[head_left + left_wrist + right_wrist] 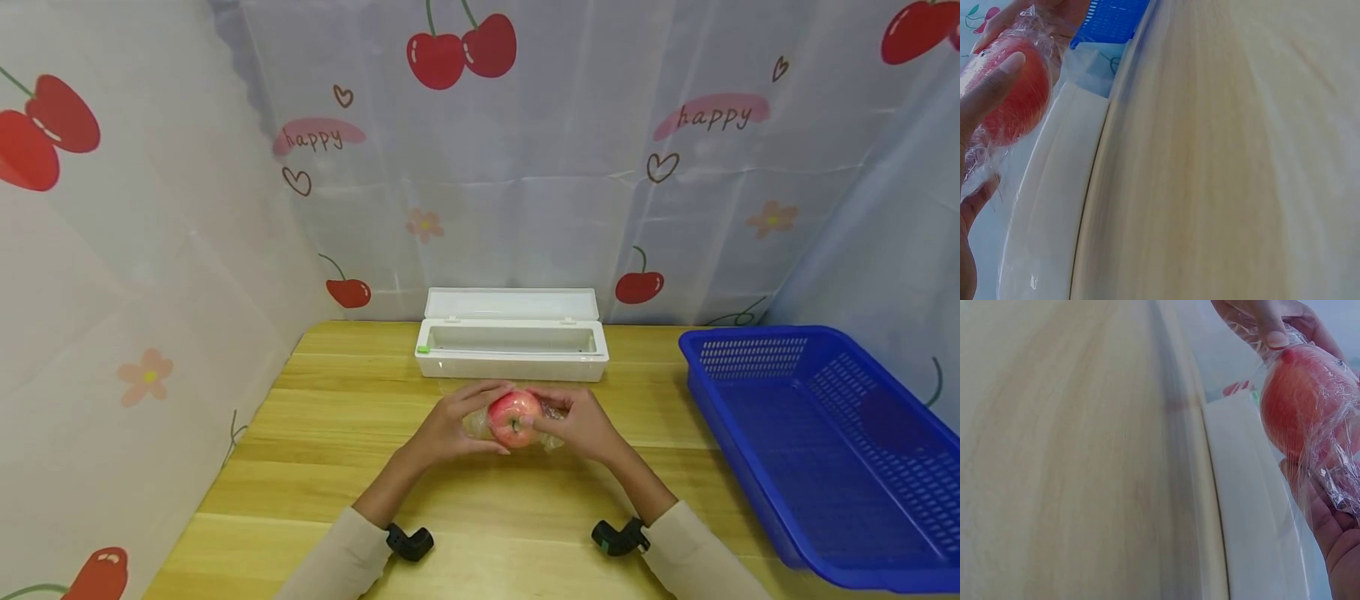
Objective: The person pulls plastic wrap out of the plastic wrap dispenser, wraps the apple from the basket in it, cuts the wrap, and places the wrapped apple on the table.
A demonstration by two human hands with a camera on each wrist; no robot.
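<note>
A red apple (515, 419) in clear cling film (1029, 28) is held between both hands above the table. In the head view, my left hand (456, 422) curls round its left side, fingers along the top and thumb underneath. On the other side my right hand (588, 423) grips it, with the thumb across the front near the stem hollow. Loose film bunches out on both sides of the fruit. The right wrist view shows crumpled film (1341, 487) close to the right fingers. Palm sides are partly hidden.
Behind the hands stands a long white box (510, 367) with its lid (510, 302) raised and a green piece at the left of its rim. A blue plastic basket (750, 467) sits on the right of the wooden table (352, 400). Printed curtains (525, 183) surround the table.
</note>
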